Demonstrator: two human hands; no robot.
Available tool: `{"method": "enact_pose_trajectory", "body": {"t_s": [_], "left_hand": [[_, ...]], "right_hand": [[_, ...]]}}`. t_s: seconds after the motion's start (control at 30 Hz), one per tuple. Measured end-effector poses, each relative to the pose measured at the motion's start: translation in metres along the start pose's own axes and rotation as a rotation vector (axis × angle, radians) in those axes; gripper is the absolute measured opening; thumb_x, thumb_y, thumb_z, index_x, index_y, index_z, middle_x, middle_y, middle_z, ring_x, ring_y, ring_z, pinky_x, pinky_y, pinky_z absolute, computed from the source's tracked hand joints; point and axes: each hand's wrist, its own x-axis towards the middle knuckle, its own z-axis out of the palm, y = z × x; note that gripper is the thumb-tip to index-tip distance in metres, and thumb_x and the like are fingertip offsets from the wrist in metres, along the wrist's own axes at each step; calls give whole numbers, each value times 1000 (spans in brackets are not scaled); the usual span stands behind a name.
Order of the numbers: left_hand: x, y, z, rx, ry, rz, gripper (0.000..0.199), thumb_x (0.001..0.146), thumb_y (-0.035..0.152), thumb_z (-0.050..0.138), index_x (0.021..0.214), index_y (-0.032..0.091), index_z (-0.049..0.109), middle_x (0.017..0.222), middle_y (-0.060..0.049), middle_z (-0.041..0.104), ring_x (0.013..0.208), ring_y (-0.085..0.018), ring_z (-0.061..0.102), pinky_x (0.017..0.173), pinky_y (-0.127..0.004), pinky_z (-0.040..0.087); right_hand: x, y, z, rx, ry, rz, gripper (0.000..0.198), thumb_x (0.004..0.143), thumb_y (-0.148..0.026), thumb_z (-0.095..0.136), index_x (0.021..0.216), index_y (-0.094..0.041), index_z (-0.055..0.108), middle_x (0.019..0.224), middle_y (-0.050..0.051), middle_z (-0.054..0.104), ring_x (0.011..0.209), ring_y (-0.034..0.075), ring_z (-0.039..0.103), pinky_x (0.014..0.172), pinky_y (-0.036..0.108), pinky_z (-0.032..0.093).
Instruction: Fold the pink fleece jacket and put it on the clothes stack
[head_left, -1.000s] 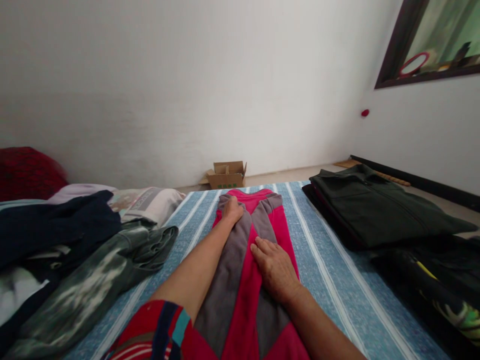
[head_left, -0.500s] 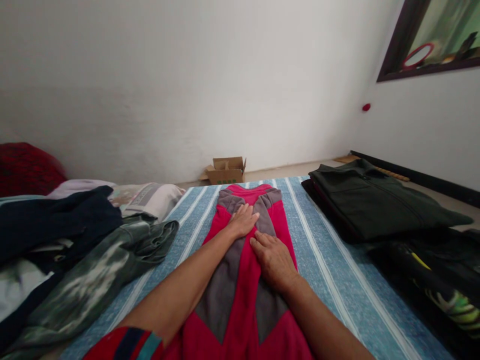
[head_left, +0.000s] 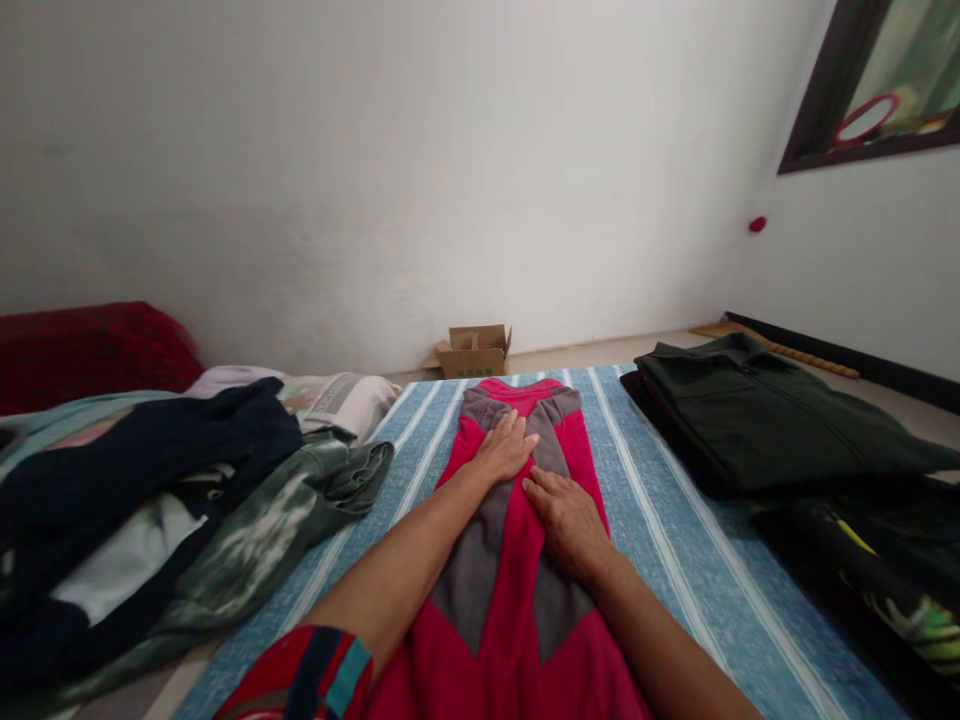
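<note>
Nearest, a striped sleeve (head_left: pixel 315 675) covers the upper left arm at the bottom edge; both forearms reach forward over one red and grey garment (head_left: pixel 510 590), which lies lengthwise down the middle of the blue striped sheet (head_left: pixel 660 560); the garment runs beneath both hands, from the lower edge to past the fingertips; the right hand (head_left: pixel 571 522) lies flat and open, palm down, on its grey and red panels; just beyond it the left hand (head_left: pixel 505 450) rests likewise open, fingers spread and pointing away, the two nearly touching; neither grips the cloth. To the left sits one loose heap of clothes (head_left: pixel 172 520); to the right one dark green folded jacket (head_left: pixel 772 430), with another dark piece (head_left: pixel 870 560) nearer; farther off, one cardboard box (head_left: pixel 475 352) stands against the white wall (head_left: pixel 375 170).
</note>
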Motion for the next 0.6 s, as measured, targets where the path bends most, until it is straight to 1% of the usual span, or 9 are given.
{"method": "enact_pose_trajectory", "body": {"t_s": [0.07, 0.13, 0.2, 0.27, 0.4, 0.5, 0.6], "left_hand": [[-14, -3, -4, -7, -37, 19, 54, 91, 46, 25, 136, 17, 33, 148, -13, 27, 138, -24, 16, 106, -43, 23], [-29, -6, -4, -24, -96, 25, 59, 91, 48, 21, 140, 16, 25, 151, -13, 19, 139, -23, 13, 107, -43, 22], [-41, -7, -2, -47, -135, -13, 64, 90, 51, 15, 143, 14, 16, 152, -12, 11, 139, -22, 10, 107, -45, 22], [-49, -5, 0, -56, -144, -69, 67, 90, 52, 11, 144, 13, 11, 153, -11, 7, 140, -20, 7, 108, -47, 20], [-52, 2, 1, -54, -142, -91, 67, 90, 53, 10, 144, 14, 11, 153, -10, 5, 140, -21, 5, 108, -50, 17], [-52, 2, 1, -68, -114, -90, 67, 90, 53, 11, 144, 15, 13, 153, -10, 7, 140, -22, 7, 108, -51, 18], [-51, 0, 5, -84, -61, -97, 65, 90, 53, 12, 144, 17, 15, 153, -9, 10, 139, -21, 11, 107, -50, 20]], "right_hand": [[-1, 1, 2, -5, 5, 3, 32, 87, -16, 46, 116, -16, 58, 124, 13, 56, 110, 20, 53, 90, 32, 41], [-2, 3, 4, -6, -4, 1, 35, 86, -16, 46, 119, -15, 57, 126, 14, 55, 111, 20, 53, 91, 33, 41], [-2, 3, 3, 2, -30, -1, 37, 86, -17, 46, 121, -15, 56, 128, 14, 53, 113, 21, 52, 94, 33, 40], [-3, 3, 1, 22, -53, 6, 38, 87, -17, 44, 123, -16, 55, 130, 13, 52, 116, 21, 51, 96, 32, 38], [-3, 1, -4, 61, -73, 15, 41, 87, -18, 41, 125, -16, 54, 132, 12, 50, 119, 20, 48, 99, 31, 36], [-5, 0, -6, 61, -121, 22, 45, 85, -19, 42, 129, -14, 50, 137, 13, 45, 123, 21, 45, 100, 32, 35], [-12, 1, -3, 33, -164, 96, 54, 81, -16, 44, 135, -14, 43, 141, 13, 39, 125, 23, 42, 101, 34, 33]]}}
